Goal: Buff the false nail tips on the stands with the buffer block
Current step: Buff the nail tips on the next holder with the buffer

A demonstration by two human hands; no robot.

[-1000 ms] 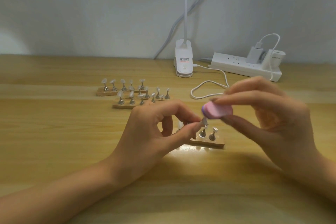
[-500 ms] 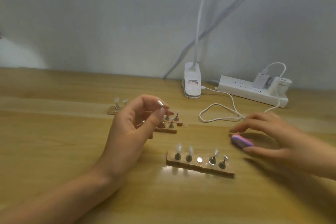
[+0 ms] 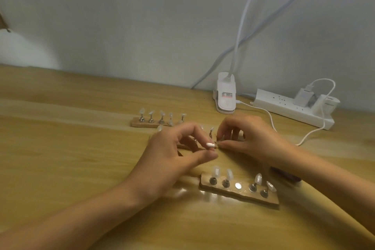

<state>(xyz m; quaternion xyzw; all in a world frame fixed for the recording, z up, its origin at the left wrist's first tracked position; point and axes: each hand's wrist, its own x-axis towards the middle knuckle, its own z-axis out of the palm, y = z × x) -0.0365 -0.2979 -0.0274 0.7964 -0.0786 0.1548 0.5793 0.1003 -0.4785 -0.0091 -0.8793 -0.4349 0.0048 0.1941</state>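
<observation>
The near wooden stand (image 3: 239, 194) carries several clear nail tips on metal pegs, and its middle slot shows a bare metal disc (image 3: 237, 185). Behind it my left hand (image 3: 182, 154) pinches thumb against forefinger; whatever sits between them is hidden. My right hand (image 3: 249, 140) reaches in from the right, its curled thumb and forefinger meeting at the table beside the left fingertips. I cannot tell what they touch. The buffer block (image 3: 288, 177) lies on the table, mostly hidden under my right forearm. A second stand (image 3: 211, 134) is largely covered by both hands.
A third stand with nail tips (image 3: 154, 122) stands farther back on the left. At the back right are a white clip lamp base (image 3: 225, 99), a white power strip (image 3: 292, 109) with chargers, and a white cable (image 3: 269, 117) trailing across the wooden table (image 3: 60, 148).
My right hand has let go of the buffer block and moved left to meet the left fingertips. The left hand lifted a peg from the near stand and carried it back toward the middle stand.
</observation>
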